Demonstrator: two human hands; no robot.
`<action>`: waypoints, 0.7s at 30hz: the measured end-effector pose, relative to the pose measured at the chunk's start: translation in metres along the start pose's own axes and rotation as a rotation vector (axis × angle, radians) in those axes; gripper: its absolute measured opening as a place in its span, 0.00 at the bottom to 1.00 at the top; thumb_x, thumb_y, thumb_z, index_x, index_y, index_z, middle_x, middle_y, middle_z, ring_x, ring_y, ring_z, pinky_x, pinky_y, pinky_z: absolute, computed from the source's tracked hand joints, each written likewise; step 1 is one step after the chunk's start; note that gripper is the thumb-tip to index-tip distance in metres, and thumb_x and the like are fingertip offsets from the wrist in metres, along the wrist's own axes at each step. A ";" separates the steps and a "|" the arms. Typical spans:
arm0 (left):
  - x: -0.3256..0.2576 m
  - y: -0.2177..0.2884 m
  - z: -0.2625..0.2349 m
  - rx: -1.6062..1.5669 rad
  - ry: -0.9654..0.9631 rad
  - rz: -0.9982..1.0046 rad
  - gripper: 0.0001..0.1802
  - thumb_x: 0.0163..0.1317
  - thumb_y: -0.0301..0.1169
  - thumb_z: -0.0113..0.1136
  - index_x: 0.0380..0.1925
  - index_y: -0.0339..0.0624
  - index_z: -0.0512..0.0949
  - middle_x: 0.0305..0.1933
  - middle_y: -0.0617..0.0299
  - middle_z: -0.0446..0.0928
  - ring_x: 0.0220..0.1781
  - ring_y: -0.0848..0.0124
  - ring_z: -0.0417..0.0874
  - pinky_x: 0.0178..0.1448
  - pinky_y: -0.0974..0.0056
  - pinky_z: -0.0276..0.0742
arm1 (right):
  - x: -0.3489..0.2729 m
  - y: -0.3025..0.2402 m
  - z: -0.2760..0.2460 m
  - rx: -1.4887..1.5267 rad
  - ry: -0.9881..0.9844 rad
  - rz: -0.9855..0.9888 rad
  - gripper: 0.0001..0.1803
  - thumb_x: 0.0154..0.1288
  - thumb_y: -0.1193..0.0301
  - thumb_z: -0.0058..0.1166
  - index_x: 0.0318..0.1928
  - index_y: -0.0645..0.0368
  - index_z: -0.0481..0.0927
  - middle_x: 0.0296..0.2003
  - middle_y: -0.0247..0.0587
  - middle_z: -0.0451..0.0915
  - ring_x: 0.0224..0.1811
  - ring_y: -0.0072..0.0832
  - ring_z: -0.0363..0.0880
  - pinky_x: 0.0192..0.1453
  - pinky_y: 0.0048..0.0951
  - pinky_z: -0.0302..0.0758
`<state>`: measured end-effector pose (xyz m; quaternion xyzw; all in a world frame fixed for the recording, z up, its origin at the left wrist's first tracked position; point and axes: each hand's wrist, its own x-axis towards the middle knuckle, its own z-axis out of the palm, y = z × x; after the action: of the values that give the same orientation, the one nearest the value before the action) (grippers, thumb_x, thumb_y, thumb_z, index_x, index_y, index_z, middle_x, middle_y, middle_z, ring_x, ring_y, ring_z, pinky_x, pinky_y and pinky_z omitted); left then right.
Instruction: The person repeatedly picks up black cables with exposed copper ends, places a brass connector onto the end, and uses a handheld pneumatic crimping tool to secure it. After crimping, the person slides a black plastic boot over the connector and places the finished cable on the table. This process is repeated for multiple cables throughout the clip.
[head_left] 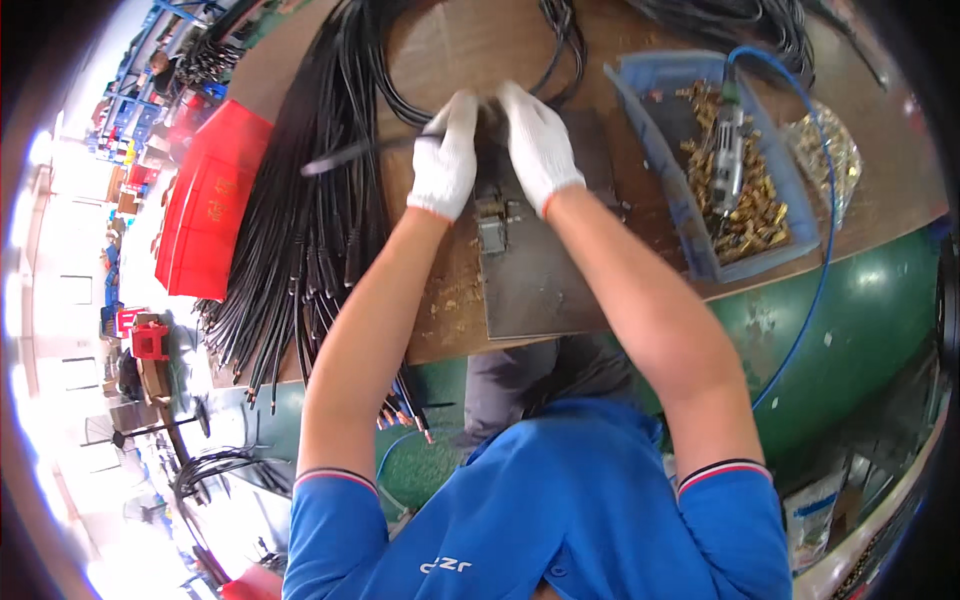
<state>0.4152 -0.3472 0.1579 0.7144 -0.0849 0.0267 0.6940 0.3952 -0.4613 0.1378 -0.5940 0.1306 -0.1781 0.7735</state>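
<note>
Both my hands wear white gloves and meet over the workbench. My left hand [445,155] is closed around a black cable [350,152] whose free end sticks out to the left. My right hand [535,140] grips the same cable where it meets a small metal fixture [492,215] on a dark steel plate [530,280]. The spot between the two gloves is hidden by the fingers.
A thick bundle of black cables [295,230] lies on the bench to the left, overhanging its edge. A blue tray [700,260] at right holds brass fittings [745,215] and a small power tool [728,140] with a blue hose [825,230]. A red bin [205,215] stands left.
</note>
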 end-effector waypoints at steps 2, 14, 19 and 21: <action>-0.033 0.027 -0.017 0.016 0.084 -0.172 0.34 0.85 0.58 0.49 0.46 0.36 0.87 0.46 0.63 0.87 0.50 0.74 0.81 0.57 0.64 0.77 | -0.033 -0.013 -0.014 -0.489 -0.028 -0.196 0.31 0.79 0.46 0.52 0.59 0.62 0.85 0.58 0.63 0.86 0.60 0.52 0.86 0.66 0.46 0.78; -0.162 0.065 -0.079 -0.114 -0.124 -0.262 0.23 0.84 0.48 0.55 0.55 0.38 0.83 0.36 0.64 0.83 0.37 0.76 0.82 0.43 0.68 0.75 | 0.084 -0.100 -0.052 0.204 -0.093 0.145 0.29 0.74 0.48 0.70 0.57 0.61 0.85 0.44 0.45 0.84 0.45 0.30 0.84 0.45 0.30 0.84; -0.199 0.077 -0.167 0.019 0.223 -0.041 0.17 0.84 0.35 0.54 0.56 0.31 0.82 0.39 0.60 0.83 0.37 0.73 0.84 0.43 0.66 0.82 | 0.016 -0.098 -0.034 -0.337 -0.233 -0.119 0.19 0.76 0.61 0.66 0.55 0.63 0.85 0.42 0.36 0.86 0.36 0.23 0.86 0.40 0.30 0.84; -0.202 0.077 -0.193 -0.052 0.438 -0.051 0.17 0.86 0.36 0.53 0.56 0.33 0.83 0.39 0.62 0.82 0.35 0.74 0.82 0.42 0.67 0.80 | -0.055 -0.084 -0.014 -0.526 -0.588 -0.247 0.16 0.74 0.63 0.66 0.53 0.61 0.88 0.44 0.40 0.90 0.40 0.33 0.88 0.52 0.34 0.84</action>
<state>0.2199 -0.1400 0.2090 0.6752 0.0851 0.1615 0.7147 0.3295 -0.4694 0.2143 -0.8083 -0.1273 -0.0527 0.5724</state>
